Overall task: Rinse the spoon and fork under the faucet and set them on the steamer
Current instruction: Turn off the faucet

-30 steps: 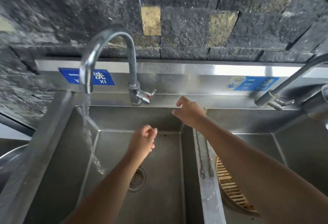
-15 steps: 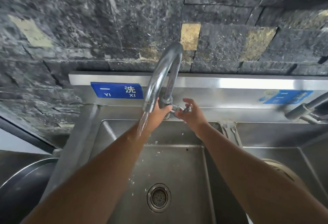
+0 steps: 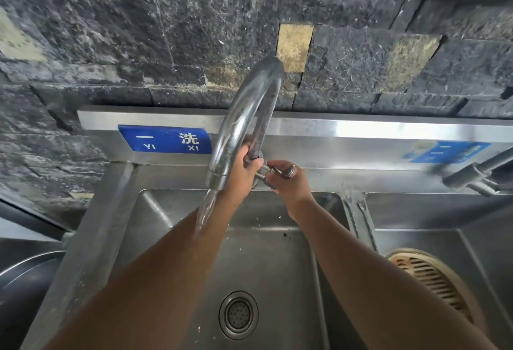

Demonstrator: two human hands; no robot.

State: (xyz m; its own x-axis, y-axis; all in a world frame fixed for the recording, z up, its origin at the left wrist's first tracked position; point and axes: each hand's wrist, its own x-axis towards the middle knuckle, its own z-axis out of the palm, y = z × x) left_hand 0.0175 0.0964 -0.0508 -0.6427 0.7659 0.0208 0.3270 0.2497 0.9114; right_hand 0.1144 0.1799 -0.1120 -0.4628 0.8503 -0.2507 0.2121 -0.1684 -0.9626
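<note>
While gripped, faucet in left hand.

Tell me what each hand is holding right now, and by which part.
The left hand grips the faucet at the base of its neck; the right hand holds its valve handle. Neither holds cutlery.

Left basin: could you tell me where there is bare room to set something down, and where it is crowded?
Free: the basin floor between drain and right wall, and the steamer slats in the right basin. Crowded: the back, where the left hand grips the faucet, the right hand its handle, and water falls at left.
</note>
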